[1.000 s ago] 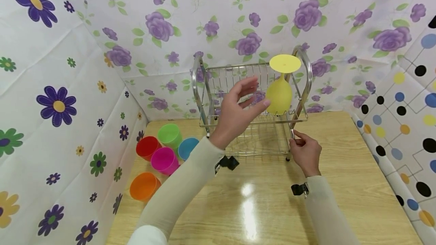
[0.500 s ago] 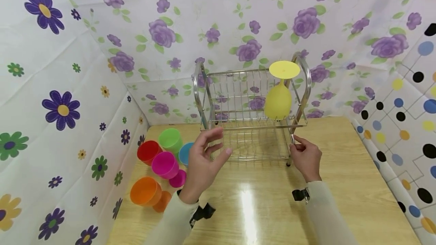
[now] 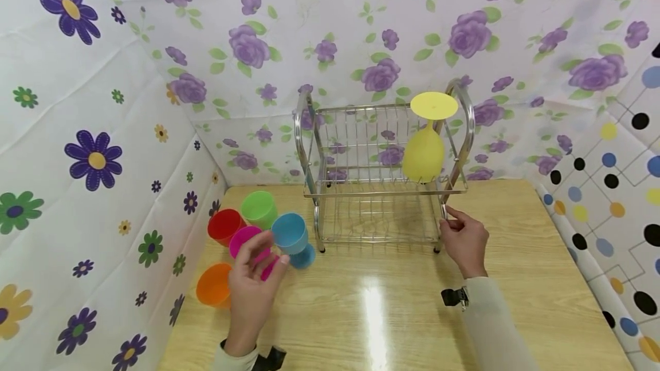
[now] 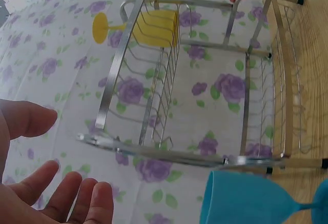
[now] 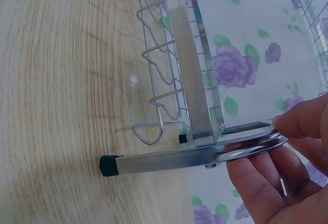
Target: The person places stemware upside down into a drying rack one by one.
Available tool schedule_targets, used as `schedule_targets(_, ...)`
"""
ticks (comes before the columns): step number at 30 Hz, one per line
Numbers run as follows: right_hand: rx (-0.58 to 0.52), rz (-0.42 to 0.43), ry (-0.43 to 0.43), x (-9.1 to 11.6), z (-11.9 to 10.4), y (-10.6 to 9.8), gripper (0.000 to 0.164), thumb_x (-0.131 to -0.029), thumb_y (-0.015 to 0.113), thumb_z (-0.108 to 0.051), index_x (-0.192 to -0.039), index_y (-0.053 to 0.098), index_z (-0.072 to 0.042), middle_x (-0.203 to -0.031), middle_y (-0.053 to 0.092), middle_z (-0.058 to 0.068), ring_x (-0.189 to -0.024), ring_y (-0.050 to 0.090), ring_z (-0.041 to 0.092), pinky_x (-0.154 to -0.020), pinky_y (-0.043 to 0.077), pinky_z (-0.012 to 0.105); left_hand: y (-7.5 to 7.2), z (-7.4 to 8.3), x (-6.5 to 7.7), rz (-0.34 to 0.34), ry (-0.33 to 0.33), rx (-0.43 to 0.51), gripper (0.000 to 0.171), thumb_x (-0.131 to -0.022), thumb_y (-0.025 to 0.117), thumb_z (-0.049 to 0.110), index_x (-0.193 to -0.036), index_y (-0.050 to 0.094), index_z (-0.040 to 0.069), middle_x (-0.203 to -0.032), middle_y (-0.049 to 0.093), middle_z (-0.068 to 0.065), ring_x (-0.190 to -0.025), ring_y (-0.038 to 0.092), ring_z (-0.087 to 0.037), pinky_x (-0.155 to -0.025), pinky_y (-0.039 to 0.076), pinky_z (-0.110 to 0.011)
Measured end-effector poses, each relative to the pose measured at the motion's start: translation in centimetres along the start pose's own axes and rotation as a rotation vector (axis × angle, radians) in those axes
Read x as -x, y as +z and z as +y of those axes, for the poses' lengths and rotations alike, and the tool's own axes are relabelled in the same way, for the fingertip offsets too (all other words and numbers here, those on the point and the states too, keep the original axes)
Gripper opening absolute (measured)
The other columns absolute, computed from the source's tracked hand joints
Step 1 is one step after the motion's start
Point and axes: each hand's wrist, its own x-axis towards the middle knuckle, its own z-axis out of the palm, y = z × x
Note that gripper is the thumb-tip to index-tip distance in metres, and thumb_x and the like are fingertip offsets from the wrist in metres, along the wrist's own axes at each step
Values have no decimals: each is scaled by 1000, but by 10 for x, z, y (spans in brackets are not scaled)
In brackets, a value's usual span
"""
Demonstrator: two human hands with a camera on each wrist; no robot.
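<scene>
My left hand [image 3: 254,285] hovers over the group of goblets with its fingers loosely bent and nothing between them. It partly hides a pink goblet [image 3: 242,237]; just right of it stands a blue goblet [image 3: 290,233], upright on its foot. With thumb and fingers, my right hand [image 3: 466,242] grips the right front leg of the metal dish rack [image 3: 384,192]; the right wrist view shows the pinch on the tube [image 5: 241,142]. A yellow goblet [image 3: 424,156] rests upside down at the right end of the rack's upper tier.
A red goblet [image 3: 225,226], a green goblet [image 3: 259,209] and an orange goblet [image 3: 213,286] stand at the table's left side. Flower-patterned cloth [image 3: 330,27] rises behind the rack, with patterned sheets on both sides. The wooden table [image 3: 402,314] extends in front.
My left hand has moved away from the yellow goblet on the rack, leftward and down to the goblets. My right hand keeps its hold on the rack leg.
</scene>
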Motion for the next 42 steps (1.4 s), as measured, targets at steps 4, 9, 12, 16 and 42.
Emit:
schedule_targets(4, 8, -5, 7, 1, 0, 1, 34, -97, 76, -11, -131, 76, -12, -92, 80, 19, -61, 59, -13, -51, 50, 12, -26, -5, 7, 136, -134, -60, 50, -93, 79, 0, -139, 63, 5, -135, 64, -4, -123, 61, -21, -97, 58, -16)
schedule_targets(9, 1, -2, -8, 1, -2, 2, 35, -96, 76, -9, -131, 76, -13, -91, 81, 18, -61, 61, -10, -50, 51, 13, -53, -18, 18, 282, -216, -146, 53, -94, 81, 7, -143, 61, 8, -138, 61, -6, -125, 57, -18, -95, 53, -7)
schedule_targets(12, 1, -1, -11, 0, -3, 2, 35, -95, 76, -8, -131, 77, -12, -90, 80, 19, -61, 62, -8, -50, 50, 12, -65, -28, 23, 366, -220, -199, 55, -92, 82, 7, -143, 61, 6, -137, 61, -5, -124, 55, -14, -95, 50, -3)
schedule_targets(16, 1, 0, -10, 0, -5, 2, 35, -95, 77, -7, -130, 77, -11, -89, 80, 19, -61, 62, -7, -50, 49, 12, -77, -39, 27, 453, -236, -244, 59, -90, 85, 7, -144, 61, 5, -133, 61, 3, -123, 54, -9, -94, 48, -1)
schedule_targets(42, 6, -7, 22, 0, 0, 0, 37, -96, 77, -9, -132, 76, -13, -90, 80, 18, -60, 62, -5, -50, 50, 14, -94, -75, 39, 658, -405, -153, 74, -88, 87, 16, -154, 53, 19, -145, 51, 8, -139, 42, -12, -122, 36, -16)
